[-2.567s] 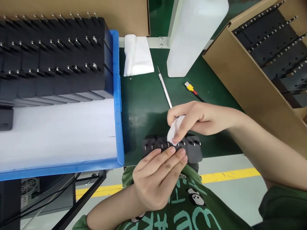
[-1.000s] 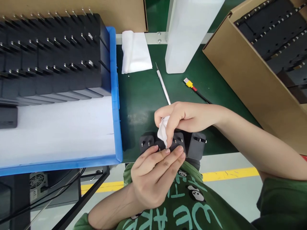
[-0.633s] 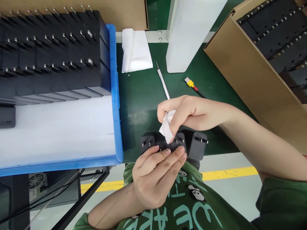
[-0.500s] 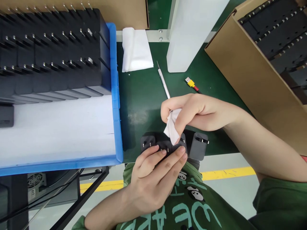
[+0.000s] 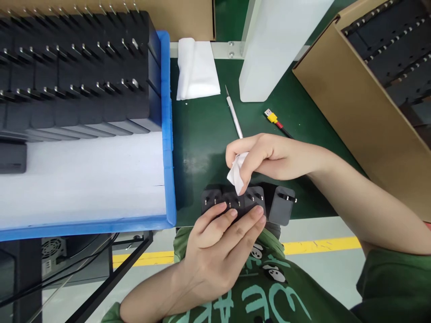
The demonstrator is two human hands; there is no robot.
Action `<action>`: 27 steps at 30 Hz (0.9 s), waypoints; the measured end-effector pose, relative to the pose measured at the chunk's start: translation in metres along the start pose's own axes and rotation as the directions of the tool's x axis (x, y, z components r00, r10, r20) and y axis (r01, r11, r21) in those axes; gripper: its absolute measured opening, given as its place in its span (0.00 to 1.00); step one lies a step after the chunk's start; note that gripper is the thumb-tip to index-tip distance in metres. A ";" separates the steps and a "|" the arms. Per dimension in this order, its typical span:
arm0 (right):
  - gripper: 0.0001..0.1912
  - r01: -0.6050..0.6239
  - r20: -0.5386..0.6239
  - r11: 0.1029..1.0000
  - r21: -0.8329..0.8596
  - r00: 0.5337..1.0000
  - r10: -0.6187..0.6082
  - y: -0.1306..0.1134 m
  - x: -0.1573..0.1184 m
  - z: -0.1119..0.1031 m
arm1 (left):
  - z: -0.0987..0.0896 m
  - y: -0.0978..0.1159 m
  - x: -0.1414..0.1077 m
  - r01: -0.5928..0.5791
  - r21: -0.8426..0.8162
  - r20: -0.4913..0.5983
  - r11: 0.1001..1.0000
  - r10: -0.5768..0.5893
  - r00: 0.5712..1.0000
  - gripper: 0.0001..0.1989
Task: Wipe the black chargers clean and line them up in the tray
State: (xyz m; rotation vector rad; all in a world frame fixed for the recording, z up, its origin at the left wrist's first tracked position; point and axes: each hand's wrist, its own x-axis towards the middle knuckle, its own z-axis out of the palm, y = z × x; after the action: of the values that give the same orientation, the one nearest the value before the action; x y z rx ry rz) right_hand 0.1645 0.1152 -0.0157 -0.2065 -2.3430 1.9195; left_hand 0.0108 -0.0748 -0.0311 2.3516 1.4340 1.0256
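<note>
Along the near edge of the green table, several dark grey plug adapters [image 5: 255, 197] stand side by side with their metal prongs facing up. My left hand [image 5: 215, 255] lies across them from the near side, fingers stretched and covering their lower parts. Above the row, my right hand [image 5: 266, 157] is closed around a crumpled white cloth [image 5: 236, 174]. The cloth's lower tip hangs by the top edge of the row; whether it touches an adapter I cannot tell. One more plug adapter [image 5: 282, 207] sits slightly apart on the right.
A blue-rimmed tray [image 5: 169, 179] on the left holds rows of black adapters [image 5: 111, 105]. Beyond my hands lie a folded white cloth [image 5: 198, 72], a white craft knife [image 5: 235, 116] and a yellow USB plug [image 5: 270, 115]. A white post [image 5: 266, 54] and a cardboard box [image 5: 357, 107] stand farther back.
My right hand has shifted a little left and away from the adapters with the cloth, uncovering prongs on the third one. My left hand stays on the row. The view has shifted slightly.
</note>
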 end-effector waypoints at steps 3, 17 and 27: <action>0.23 0.012 0.065 1.000 -0.002 0.998 -0.012 -0.001 -0.001 0.001 | 0.000 0.000 0.001 -0.004 0.002 0.003 1.000 0.004 1.000 0.13; 0.23 -0.018 0.009 0.997 -0.074 1.000 0.019 -0.004 0.001 -0.002 | 0.002 0.000 -0.002 -0.004 0.011 0.000 1.000 0.004 1.000 0.14; 0.17 -0.016 -0.565 0.999 -0.028 0.825 -0.003 -0.030 -0.038 -0.002 | -0.005 0.005 0.002 -0.029 0.050 0.021 0.998 0.028 0.999 0.14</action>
State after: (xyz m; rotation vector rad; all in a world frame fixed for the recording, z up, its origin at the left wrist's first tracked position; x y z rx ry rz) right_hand 0.2014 0.1049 0.0140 -0.6856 -1.9632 1.5351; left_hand 0.0115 -0.0764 -0.0243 2.4166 1.4395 0.9805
